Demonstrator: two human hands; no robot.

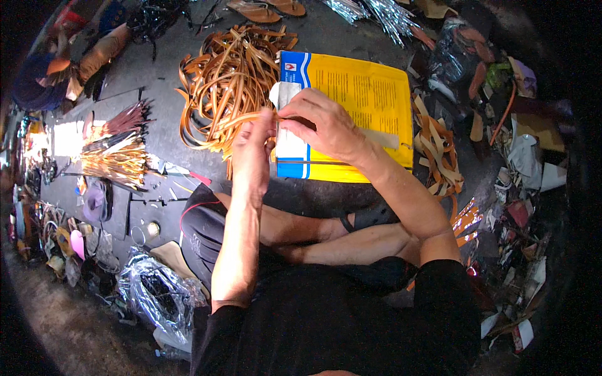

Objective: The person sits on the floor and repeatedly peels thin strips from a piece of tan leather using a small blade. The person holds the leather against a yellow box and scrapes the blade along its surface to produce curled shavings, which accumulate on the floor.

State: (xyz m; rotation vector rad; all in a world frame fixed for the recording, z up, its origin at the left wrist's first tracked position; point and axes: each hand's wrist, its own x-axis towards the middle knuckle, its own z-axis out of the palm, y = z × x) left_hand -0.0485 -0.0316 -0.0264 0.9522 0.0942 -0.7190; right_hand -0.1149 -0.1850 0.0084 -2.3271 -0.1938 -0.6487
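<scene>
A black shirt (332, 319) fills the bottom of the frame, with crossed bare legs (326, 235) just above it. Both forearms rise from there to the frame's centre, where the hands meet.

The left hand (254, 153) is closed, thumb and fingers pinched on a tan strap (241, 119) that runs left into the strap pile (226, 81) in the upper middle. The right hand (326, 128) is curled over from the right, its fingertips pinching the same strap just beside the left thumb. Whether anything else sits in its palm I cannot tell.

The strap looks light, thin and limp, probably leather or a like material: it would bend freely and tangle with its neighbours, so a pinch near the free end, as here, seems the sure hold.

Under the hands lies a yellow packet (370, 88) with a blue-and-white edge. Looser straps (439, 150) lie to its right, bundles of thin sticks (119, 156) at left, and sandals (266, 9) at the top edge.
</scene>
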